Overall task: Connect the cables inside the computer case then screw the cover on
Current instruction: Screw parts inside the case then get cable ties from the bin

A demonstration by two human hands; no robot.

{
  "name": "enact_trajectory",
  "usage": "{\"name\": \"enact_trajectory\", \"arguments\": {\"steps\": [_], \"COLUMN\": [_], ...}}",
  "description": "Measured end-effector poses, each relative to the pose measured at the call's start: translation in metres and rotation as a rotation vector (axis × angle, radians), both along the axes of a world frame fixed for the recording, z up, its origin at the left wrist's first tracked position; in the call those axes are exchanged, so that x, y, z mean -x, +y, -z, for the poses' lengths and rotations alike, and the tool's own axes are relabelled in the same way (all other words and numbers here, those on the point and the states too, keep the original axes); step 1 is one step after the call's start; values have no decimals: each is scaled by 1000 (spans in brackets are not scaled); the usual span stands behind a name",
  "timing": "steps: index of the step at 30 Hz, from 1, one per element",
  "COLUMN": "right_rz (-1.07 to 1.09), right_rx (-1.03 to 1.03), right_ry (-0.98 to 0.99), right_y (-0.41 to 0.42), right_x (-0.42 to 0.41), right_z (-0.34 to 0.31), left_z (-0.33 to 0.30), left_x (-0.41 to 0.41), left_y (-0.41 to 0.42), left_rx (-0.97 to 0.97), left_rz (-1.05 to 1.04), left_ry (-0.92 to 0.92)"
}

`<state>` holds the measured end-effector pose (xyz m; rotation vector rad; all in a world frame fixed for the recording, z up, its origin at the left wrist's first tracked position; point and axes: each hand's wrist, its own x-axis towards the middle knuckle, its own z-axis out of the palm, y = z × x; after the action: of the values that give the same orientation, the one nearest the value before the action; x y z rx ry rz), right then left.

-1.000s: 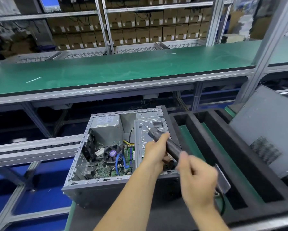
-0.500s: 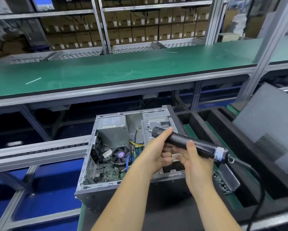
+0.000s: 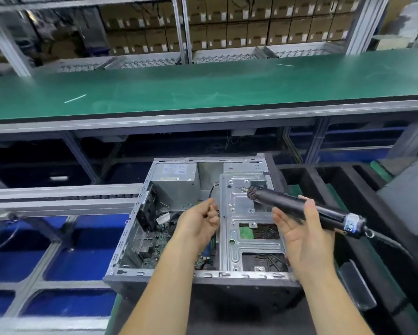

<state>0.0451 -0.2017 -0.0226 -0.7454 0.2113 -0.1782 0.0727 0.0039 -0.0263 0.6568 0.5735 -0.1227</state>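
- The computer case (image 3: 203, 228) lies on its side at the near edge of the work station, open face up, with no cover on it. The motherboard, fan and cables show in the left half, and a bare metal drive bracket (image 3: 249, 228) spans the right half.
- The right hand (image 3: 304, 233) carries an electric screwdriver (image 3: 297, 209), lying across the thumb and upturned palm, its bit pointing left over the bracket. The fingers look fairly loose around the barrel; it is a cradling hold more than a tight one. The tool's cord (image 3: 396, 245) trails off to the right.
- The left hand (image 3: 199, 223) hovers over the middle of the case with fingers curled inward and fingertips drawn together. It may be pinching a small screw, but I cannot tell; nothing is clearly visible between the fingers.
- A grey panel (image 3: 406, 204) leans at the far right beyond the black foam tray (image 3: 333, 187). That looks like the cover, well apart from the case.
- My reading: this is a screw-driving stage inside the case, probably on the bracket, and the cover step has not begun.
- The next move would need a firmer grip on the driver, with the bit tipped down onto a screw hole while the left hand steadies the screw. Wobble at the tip is the risk.
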Motion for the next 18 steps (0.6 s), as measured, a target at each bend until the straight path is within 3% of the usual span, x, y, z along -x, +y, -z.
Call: {"name": "enact_trajectory", "arguments": {"steps": [6, 12, 18], "right_rz": [-89, -99, -110], "right_rx": [31, 123, 203], "right_ry": [-41, -48, -33], "right_y": [-2, -2, 0], "right_x": [0, 4, 5], "right_z": [7, 8, 3], "left_z": [8, 14, 20], "left_x": [-4, 3, 5], "left_y": [-3, -6, -5], "left_rx": [-112, 44, -85], "left_rz": [53, 22, 76], "left_ry": [-70, -135, -174]}}
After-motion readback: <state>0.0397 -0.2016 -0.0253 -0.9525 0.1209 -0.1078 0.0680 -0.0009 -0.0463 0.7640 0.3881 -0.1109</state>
